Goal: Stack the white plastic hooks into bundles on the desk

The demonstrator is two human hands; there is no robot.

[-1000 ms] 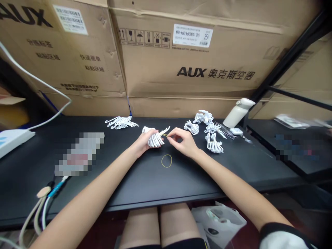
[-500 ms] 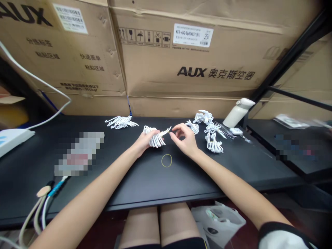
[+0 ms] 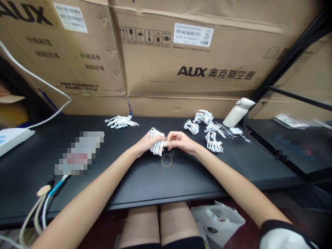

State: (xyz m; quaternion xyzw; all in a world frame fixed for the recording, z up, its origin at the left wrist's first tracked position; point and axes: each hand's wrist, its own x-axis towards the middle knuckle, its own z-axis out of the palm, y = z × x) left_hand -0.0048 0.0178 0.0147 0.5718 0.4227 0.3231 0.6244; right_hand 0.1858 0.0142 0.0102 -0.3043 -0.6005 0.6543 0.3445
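Note:
My left hand [image 3: 145,143] is closed around a bundle of thin white hooks [image 3: 156,147], held just above the black table, thumb on top. At the bundle's right end, my right hand [image 3: 180,141] pinches the gathered tips, which look slightly yellowish; whether a band is wrapped there is too small to tell. A yellow rubber band [image 3: 166,160] lies as an open ring on the table just below the hands. To the right are several more bundles of white hooks [image 3: 214,143]. Loose-looking white hooks [image 3: 121,121] lie in a pile at the back left.
Large cardboard boxes [image 3: 155,79] stand behind the table [image 3: 145,186]. A white bottle [image 3: 237,113] and a small white case [image 3: 236,131] sit at the back right. On the left are a blurred flat object [image 3: 80,152], cables [image 3: 55,186] and a white power strip [image 3: 15,138].
My right hand has moved left and down, its fingers closing on the bundle's end. My left hand has shifted slightly right with the bundle, which is now turned more level.

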